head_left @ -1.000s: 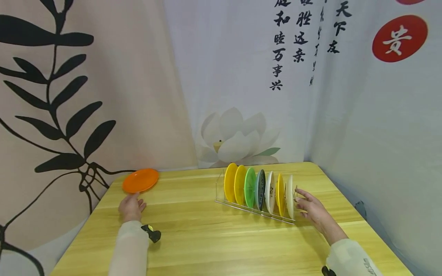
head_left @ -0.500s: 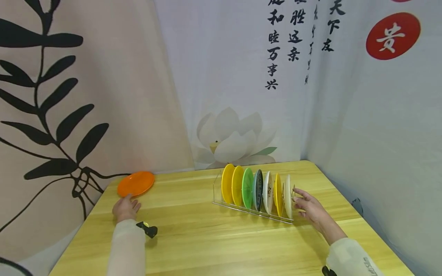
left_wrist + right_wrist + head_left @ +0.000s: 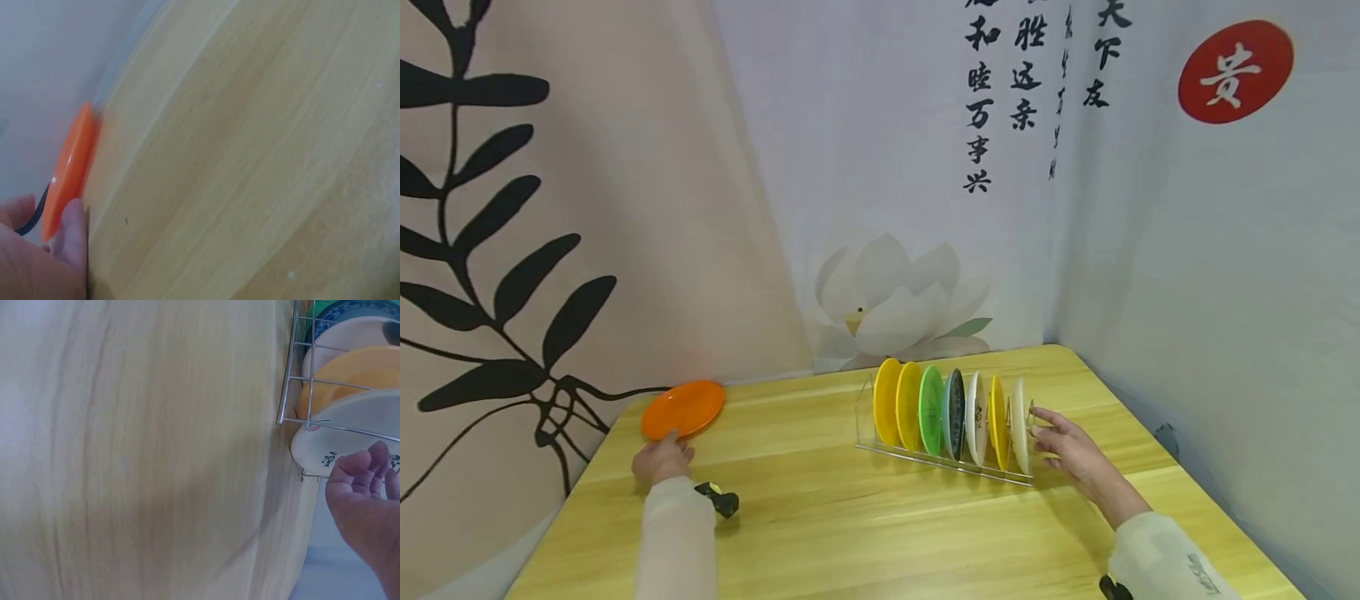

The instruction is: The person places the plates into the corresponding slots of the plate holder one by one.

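Note:
At the table's far left lies an orange plate (image 3: 682,410). My left hand (image 3: 662,460) is at its near rim, and in the left wrist view the thumb (image 3: 72,219) sits on the table side of the plate, fingers on the other side, pinching the rim. A wire dish rack (image 3: 943,467) stands right of centre with several plates upright in it: yellow, green, blue-patterned and white. My right hand (image 3: 1075,454) holds the rack's right end with curled fingers, beside the outermost white plate (image 3: 347,422); the exact contact is partly hidden.
The wooden table (image 3: 805,525) has a curtain (image 3: 647,208) along its back edge and another hanging to the right. A dark strap piece (image 3: 718,500) hangs from the left wrist, close above the tabletop.
My view has turned left, so the scene sits further right relative to it. The left hand has moved closer onto the orange plate's rim. My right hand has stayed at the rack's end.

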A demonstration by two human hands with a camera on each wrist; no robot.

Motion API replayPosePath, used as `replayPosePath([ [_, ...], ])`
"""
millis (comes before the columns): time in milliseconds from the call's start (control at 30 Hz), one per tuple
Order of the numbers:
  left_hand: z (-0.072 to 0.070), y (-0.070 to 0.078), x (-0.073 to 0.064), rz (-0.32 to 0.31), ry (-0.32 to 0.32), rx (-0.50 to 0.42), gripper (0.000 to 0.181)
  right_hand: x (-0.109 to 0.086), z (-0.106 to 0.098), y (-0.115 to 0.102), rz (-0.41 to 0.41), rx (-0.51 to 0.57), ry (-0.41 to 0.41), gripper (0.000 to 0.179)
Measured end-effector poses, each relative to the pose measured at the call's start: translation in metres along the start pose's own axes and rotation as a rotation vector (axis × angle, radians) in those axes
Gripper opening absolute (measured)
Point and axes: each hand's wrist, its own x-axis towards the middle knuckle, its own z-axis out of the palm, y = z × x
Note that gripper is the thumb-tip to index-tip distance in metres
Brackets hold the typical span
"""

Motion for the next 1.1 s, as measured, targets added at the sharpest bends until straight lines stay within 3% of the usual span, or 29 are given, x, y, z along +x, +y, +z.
replayPosePath([
  [167,0.003,-0.004,0.002,0.022,0.050,0.058,0.051,0.000,-0.001,0.001,-0.003,-0.002,0.006,0.059],
  [400,0.006,-0.004,0.003,0.055,0.068,0.186,0.028,0.000,-0.002,0.001,-0.005,-0.006,0.013,0.059],
  [500,0.004,-0.003,0.004,0.057,0.075,0.227,0.029,0.001,-0.001,0.001,-0.008,-0.014,0.009,0.059],
  [667,0.005,-0.001,0.008,0.048,0.063,0.185,0.027,0.001,0.000,0.000,-0.008,-0.024,0.010,0.059],
  [967,0.001,0.004,0.015,0.038,0.043,0.276,0.046,0.000,0.000,-0.002,-0.003,-0.015,0.010,0.059],
  [1100,0.002,0.006,0.020,0.015,0.037,0.262,0.048,0.000,0.000,-0.002,-0.003,-0.024,0.006,0.060],
])
